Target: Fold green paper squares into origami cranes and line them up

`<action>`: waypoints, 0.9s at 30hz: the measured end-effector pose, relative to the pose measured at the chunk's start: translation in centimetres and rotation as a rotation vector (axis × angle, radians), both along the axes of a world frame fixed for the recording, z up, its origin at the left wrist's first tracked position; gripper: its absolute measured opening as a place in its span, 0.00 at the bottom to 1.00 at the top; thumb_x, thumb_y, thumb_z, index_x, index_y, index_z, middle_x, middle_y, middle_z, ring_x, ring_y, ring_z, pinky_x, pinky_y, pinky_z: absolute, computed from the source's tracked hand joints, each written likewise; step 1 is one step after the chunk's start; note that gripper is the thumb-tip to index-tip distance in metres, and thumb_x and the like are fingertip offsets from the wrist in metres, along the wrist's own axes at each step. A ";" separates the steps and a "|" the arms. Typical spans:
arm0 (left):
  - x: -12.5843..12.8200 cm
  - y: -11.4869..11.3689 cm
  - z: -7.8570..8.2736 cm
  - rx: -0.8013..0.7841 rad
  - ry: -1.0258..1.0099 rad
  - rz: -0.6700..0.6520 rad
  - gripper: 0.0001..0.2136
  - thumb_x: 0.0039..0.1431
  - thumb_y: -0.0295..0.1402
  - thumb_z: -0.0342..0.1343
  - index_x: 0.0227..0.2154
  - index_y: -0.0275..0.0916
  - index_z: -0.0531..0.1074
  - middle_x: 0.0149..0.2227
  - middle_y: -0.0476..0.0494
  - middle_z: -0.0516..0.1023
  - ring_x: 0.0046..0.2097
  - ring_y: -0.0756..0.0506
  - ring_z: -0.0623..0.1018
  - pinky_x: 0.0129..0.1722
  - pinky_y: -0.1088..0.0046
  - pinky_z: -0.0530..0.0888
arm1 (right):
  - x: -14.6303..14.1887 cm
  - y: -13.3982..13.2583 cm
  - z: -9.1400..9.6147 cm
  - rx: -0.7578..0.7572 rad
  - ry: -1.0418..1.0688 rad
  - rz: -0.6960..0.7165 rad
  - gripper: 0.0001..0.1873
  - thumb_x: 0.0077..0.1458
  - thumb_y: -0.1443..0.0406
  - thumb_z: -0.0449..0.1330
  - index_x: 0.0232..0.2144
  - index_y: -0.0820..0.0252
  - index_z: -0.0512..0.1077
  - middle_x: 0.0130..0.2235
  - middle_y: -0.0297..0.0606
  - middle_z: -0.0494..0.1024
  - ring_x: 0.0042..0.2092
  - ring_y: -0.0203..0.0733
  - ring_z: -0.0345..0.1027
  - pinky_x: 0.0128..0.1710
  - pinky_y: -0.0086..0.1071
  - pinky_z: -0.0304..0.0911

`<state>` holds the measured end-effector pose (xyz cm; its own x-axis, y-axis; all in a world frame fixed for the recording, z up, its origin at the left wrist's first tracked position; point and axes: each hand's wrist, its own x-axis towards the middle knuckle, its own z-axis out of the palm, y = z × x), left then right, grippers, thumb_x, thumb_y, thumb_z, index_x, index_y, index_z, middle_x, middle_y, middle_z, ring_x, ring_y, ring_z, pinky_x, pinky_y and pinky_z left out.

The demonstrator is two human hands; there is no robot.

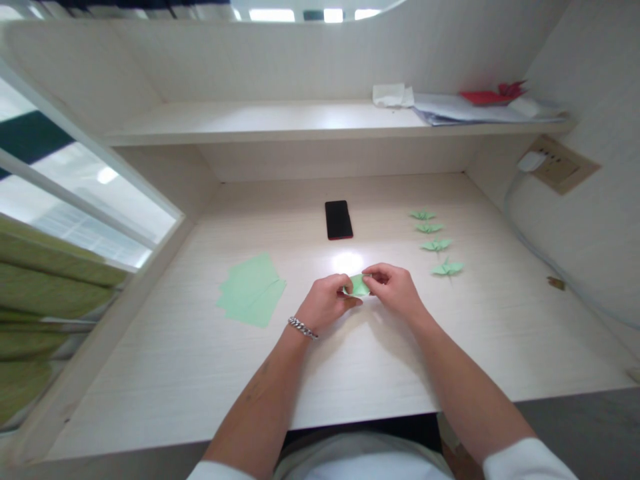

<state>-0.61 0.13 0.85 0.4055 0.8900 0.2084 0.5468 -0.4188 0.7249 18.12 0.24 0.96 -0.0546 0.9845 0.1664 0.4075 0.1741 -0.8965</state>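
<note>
Between my two hands is a small folded piece of green paper, held just over the desk. My left hand pinches its left end, and a chain bracelet circles that wrist. The fingers of my right hand are closed on the paper's right end. Part of the paper is hidden behind my fingers. To the left lies a spread stack of flat green paper sheets. Several folded green paper cranes stand in a column to the right.
A black phone lies behind my hands on the desk. The shelf above carries papers, a white tissue pack and a red folded piece. A white cable runs from the wall socket down the right side.
</note>
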 end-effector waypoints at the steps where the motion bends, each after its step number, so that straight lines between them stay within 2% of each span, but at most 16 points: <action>1: 0.0 0.0 0.0 -0.023 -0.056 0.018 0.10 0.47 0.34 0.65 0.28 0.39 0.69 0.28 0.52 0.72 0.28 0.51 0.72 0.29 0.76 0.69 | -0.1 0.0 -0.1 -0.047 0.071 -0.013 0.07 0.49 0.65 0.60 0.32 0.59 0.76 0.26 0.34 0.77 0.27 0.39 0.72 0.29 0.32 0.68; 4: 0.1 0.0 -0.1 -0.062 -0.165 0.054 0.08 0.48 0.32 0.63 0.31 0.39 0.70 0.29 0.52 0.73 0.29 0.52 0.72 0.28 0.78 0.69 | -0.3 0.1 -0.2 -0.162 0.245 -0.018 0.07 0.47 0.64 0.61 0.30 0.61 0.73 0.25 0.34 0.75 0.24 0.38 0.71 0.25 0.32 0.69; 6: 0.2 0.0 -0.2 -0.053 -0.153 0.047 0.08 0.48 0.31 0.63 0.30 0.39 0.70 0.29 0.52 0.74 0.29 0.52 0.72 0.28 0.78 0.69 | -0.2 0.2 -0.2 -0.206 0.297 0.010 0.09 0.47 0.63 0.62 0.32 0.61 0.72 0.26 0.34 0.75 0.26 0.39 0.72 0.26 0.32 0.70; 9: 0.3 0.0 -0.2 -0.025 -0.087 0.007 0.06 0.48 0.30 0.63 0.29 0.39 0.71 0.29 0.51 0.74 0.29 0.51 0.72 0.29 0.77 0.70 | 0.1 0.2 -0.1 -0.198 0.259 0.085 0.14 0.45 0.64 0.63 0.37 0.59 0.73 0.33 0.37 0.78 0.32 0.40 0.73 0.31 0.32 0.71; 12: 0.2 0.0 -0.2 -0.007 -0.052 -0.048 0.05 0.48 0.29 0.63 0.28 0.39 0.72 0.30 0.49 0.74 0.31 0.50 0.73 0.32 0.74 0.72 | 0.1 0.1 -0.1 -0.133 0.132 0.112 0.10 0.47 0.64 0.62 0.35 0.58 0.75 0.35 0.38 0.79 0.34 0.40 0.73 0.34 0.32 0.69; 14: 0.1 0.1 -0.2 -0.037 -0.105 -0.060 0.07 0.47 0.30 0.64 0.31 0.40 0.73 0.33 0.47 0.75 0.34 0.49 0.75 0.35 0.72 0.74 | -0.1 0.0 -0.2 -0.113 0.087 0.078 0.08 0.48 0.63 0.61 0.32 0.59 0.76 0.31 0.36 0.78 0.31 0.39 0.72 0.32 0.32 0.68; 16: 0.2 0.1 -0.2 -0.104 -0.213 -0.038 0.15 0.46 0.32 0.66 0.39 0.41 0.73 0.40 0.45 0.76 0.37 0.48 0.77 0.38 0.70 0.76 | -0.5 0.0 -0.2 -0.101 0.096 0.013 0.07 0.48 0.64 0.61 0.30 0.60 0.75 0.29 0.36 0.78 0.29 0.39 0.72 0.31 0.31 0.67; 18: 0.5 0.0 -0.2 -0.164 -0.315 0.008 0.25 0.44 0.35 0.67 0.47 0.41 0.69 0.47 0.41 0.74 0.41 0.46 0.78 0.38 0.69 0.78 | -0.8 -0.1 -0.3 -0.079 0.126 -0.046 0.06 0.47 0.64 0.61 0.29 0.61 0.75 0.29 0.36 0.78 0.30 0.40 0.72 0.31 0.31 0.67; 20: 1.0 -0.2 -0.1 -0.180 -0.372 0.062 0.30 0.45 0.36 0.67 0.53 0.42 0.64 0.51 0.38 0.71 0.44 0.44 0.78 0.38 0.69 0.79 | -1.1 -0.3 -0.2 -0.044 0.151 -0.095 0.06 0.47 0.64 0.62 0.29 0.61 0.74 0.29 0.37 0.78 0.31 0.40 0.72 0.33 0.32 0.67; 24: 1.8 -0.7 -0.2 -0.123 -0.397 0.107 0.25 0.52 0.32 0.61 0.54 0.39 0.63 0.53 0.36 0.70 0.49 0.42 0.76 0.44 0.66 0.78 | -1.6 -0.6 -0.3 -0.006 0.189 -0.166 0.06 0.48 0.62 0.62 0.28 0.60 0.73 0.29 0.37 0.77 0.32 0.41 0.72 0.34 0.34 0.68; 27: 2.0 -0.7 -0.3 -0.076 -0.404 0.146 0.22 0.54 0.26 0.55 0.53 0.39 0.64 0.54 0.37 0.70 0.52 0.42 0.74 0.48 0.65 0.76 | -2.1 -0.7 -0.6 -0.030 0.269 -0.169 0.09 0.48 0.60 0.62 0.28 0.60 0.71 0.29 0.37 0.76 0.31 0.41 0.72 0.33 0.34 0.70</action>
